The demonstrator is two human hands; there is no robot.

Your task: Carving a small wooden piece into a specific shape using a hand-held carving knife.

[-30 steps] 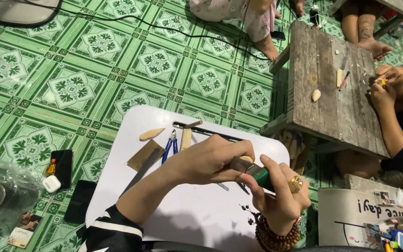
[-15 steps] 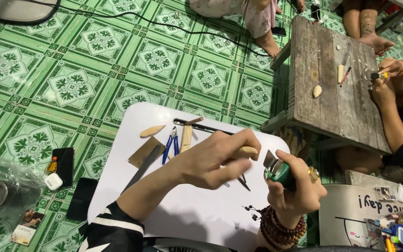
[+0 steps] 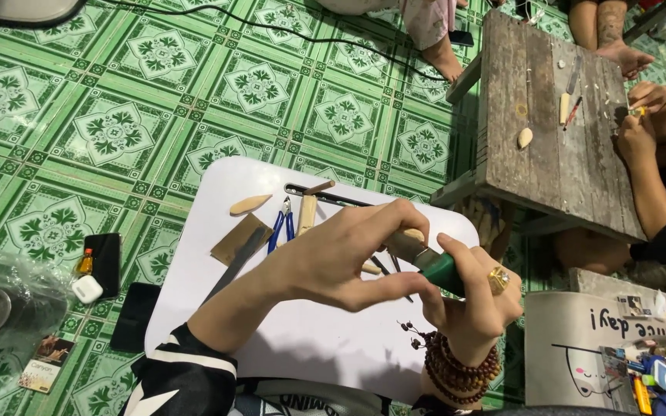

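Small pale wooden piece [image 3: 414, 236] sits pinched at the fingertips of the person's left hand [image 3: 348, 258], held above the right edge of the white rounded lap table [image 3: 310, 339]. The right hand [image 3: 468, 304], wearing a gold ring and dark bead bracelets, is closed around the green handle of a carving knife [image 3: 442, 271], whose short blade meets the wood just beside the left thumb. Both hands are pressed close together, each clamped on its own object, so the step in hand looks like whittling or trimming the end of the piece. Judged from this grip, the next stroke calls for a short, controlled push of the blade away from the left fingers, with the thumb bracing the wood so it does not twist.

On the table behind the hands lie blue-handled pliers [image 3: 280, 223], a flat brown cardboard scrap [image 3: 239, 239], a leaf-shaped pale wooden blank [image 3: 250, 204] and a thin dark metal file [image 3: 329, 196]. Well apart, across the green patterned tile floor [image 3: 117, 115], another person's hands [image 3: 641, 115] work at a weathered wooden bench [image 3: 549, 139] that carries a few similar pale pieces.
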